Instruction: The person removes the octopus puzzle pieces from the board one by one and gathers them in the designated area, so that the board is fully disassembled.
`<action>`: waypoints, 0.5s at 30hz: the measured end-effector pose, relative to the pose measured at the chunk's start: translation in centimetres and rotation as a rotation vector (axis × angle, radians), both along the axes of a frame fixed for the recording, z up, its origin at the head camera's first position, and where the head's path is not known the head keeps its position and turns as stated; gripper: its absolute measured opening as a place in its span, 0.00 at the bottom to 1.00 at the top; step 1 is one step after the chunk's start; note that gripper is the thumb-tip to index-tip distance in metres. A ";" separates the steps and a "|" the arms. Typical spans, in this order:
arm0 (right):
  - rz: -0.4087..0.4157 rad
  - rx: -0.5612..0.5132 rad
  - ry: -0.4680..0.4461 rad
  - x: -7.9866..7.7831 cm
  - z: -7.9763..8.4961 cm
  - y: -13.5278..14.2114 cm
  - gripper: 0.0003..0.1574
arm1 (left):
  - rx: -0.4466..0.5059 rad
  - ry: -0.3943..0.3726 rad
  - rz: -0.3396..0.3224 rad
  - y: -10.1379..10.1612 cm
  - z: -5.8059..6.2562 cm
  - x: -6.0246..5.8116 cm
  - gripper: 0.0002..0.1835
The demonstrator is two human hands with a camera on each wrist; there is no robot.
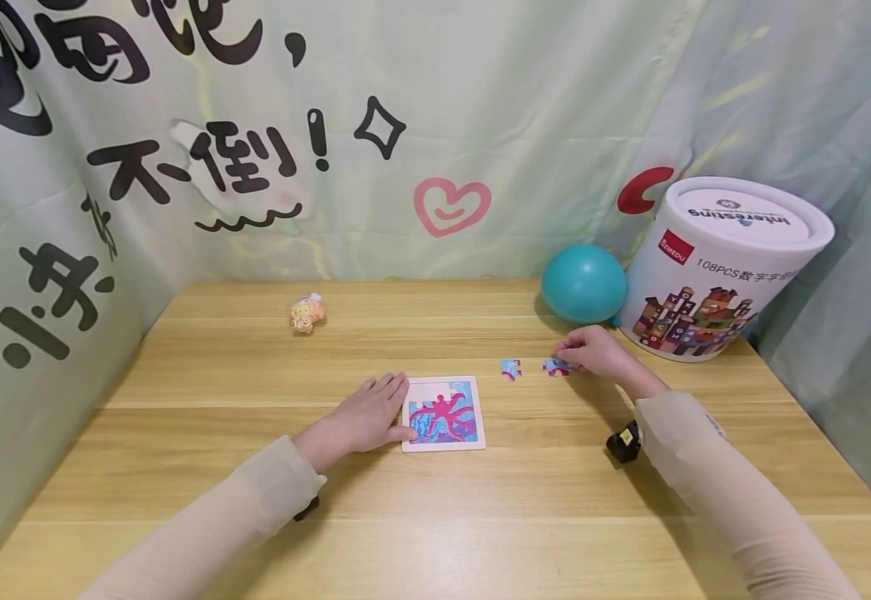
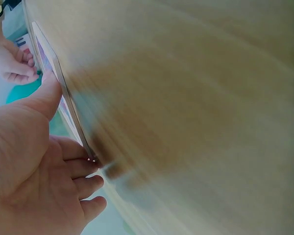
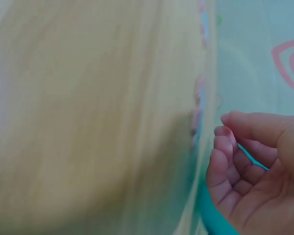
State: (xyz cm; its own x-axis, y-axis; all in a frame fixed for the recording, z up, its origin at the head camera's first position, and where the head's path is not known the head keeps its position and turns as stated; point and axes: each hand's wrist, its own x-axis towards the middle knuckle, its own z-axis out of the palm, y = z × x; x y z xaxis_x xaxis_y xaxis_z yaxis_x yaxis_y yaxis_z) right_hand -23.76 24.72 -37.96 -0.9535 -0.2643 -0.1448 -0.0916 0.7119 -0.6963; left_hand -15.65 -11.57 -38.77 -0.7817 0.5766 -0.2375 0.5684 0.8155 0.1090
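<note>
A square octopus jigsaw puzzle in a pale tray (image 1: 444,447) lies on the table, a gap along its upper left. My left hand (image 1: 366,414) rests along its left edge, thumb on the near corner and fingers by the far one; the left wrist view shows the thumb over the tray's rim (image 2: 63,81). One loose puzzle piece (image 1: 511,369) lies right of the tray. My right hand (image 1: 598,352) hovers by further loose pieces (image 1: 556,367) to its right. In the right wrist view its fingers are loosely curled, thumb near index, nothing visible between them, apart from the pieces (image 3: 198,112).
A teal balloon (image 1: 583,283) and a large white block bucket (image 1: 713,275) stand just behind my right hand. At the back left is a small orange figurine (image 1: 307,313). A printed curtain (image 1: 375,233) hangs behind the wooden table (image 1: 435,525).
</note>
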 end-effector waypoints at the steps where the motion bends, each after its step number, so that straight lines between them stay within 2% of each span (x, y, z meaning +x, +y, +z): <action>1: 0.012 0.004 0.009 0.1 0.2 -0.3 0.13 | 0.000 0.000 0.000 0.0 0.0 0.0 0.43; 8: 0.106 -0.032 0.102 0.7 1.2 -3.3 0.12 | 0.004 0.001 -0.004 0.0 0.1 0.1 0.43; 15: 0.190 -0.100 0.059 1.5 1.1 -7.2 0.11 | 0.013 -0.004 -0.002 0.0 0.0 0.0 0.44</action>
